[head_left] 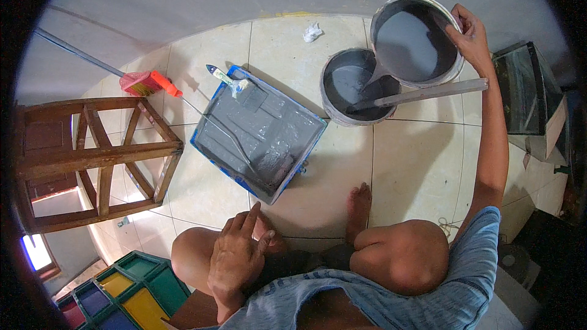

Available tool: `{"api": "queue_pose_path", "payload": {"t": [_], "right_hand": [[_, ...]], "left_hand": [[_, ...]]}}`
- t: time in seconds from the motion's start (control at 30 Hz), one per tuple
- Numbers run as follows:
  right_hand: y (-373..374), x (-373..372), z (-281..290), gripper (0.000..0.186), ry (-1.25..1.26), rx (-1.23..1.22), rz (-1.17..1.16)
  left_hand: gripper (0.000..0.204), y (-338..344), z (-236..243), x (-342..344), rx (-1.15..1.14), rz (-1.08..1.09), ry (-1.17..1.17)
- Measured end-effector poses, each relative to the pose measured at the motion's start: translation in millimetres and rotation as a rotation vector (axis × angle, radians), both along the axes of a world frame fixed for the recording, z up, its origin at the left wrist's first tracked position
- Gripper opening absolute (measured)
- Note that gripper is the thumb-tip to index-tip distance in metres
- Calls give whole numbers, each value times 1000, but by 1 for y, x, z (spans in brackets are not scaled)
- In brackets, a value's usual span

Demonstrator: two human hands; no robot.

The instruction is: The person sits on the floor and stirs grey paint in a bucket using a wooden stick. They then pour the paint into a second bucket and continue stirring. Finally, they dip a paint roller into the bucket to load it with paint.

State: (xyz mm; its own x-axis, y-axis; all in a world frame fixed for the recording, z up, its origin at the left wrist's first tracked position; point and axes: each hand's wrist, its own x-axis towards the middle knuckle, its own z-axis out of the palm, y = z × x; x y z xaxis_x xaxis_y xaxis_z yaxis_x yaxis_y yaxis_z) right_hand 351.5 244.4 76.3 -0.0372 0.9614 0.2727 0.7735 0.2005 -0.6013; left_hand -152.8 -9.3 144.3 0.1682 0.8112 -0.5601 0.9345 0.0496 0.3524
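My right hand (465,36) grips the rim of a white bucket of grey paint (409,40), tilted so that paint pours into a second bucket (333,101) standing on the tiles. A long stirring stick (440,88) leans out of that lower bucket. My left hand (241,244) is by my left knee, holding nothing, fingers apart. In front of it lies a blue-edged tray (305,151) coated in grey paint, with a paintbrush (235,85) on its far corner and a roller's orange handle (165,82) sticking out to the left.
A wooden stool-like frame (101,157) lies at the left, near a red broom head (137,84). A multicoloured panelled piece (134,293) is at lower left. A crumpled white scrap (312,32) lies near the wall. Glass-sided boxes (520,88) stand at the right.
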Motion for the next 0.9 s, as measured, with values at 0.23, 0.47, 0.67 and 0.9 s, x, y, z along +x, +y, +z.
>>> {"api": "queue_pose_path", "payload": {"t": [0.23, 0.47, 0.67, 0.9], "right_hand": [[-7, -5, 0, 20, 57, 22, -13], [-7, -8, -2, 20, 85, 71, 2], [-9, -18, 11, 22, -88, 62, -17], [-2, -1, -3, 25, 21, 17, -14]], "left_hand": [[53, 0, -1, 1, 20, -13, -7], [53, 2, 3, 5, -6, -6, 17], [55, 1, 2, 5, 4, -2, 23], [53, 1, 4, 4, -17, -9, 10]]}}
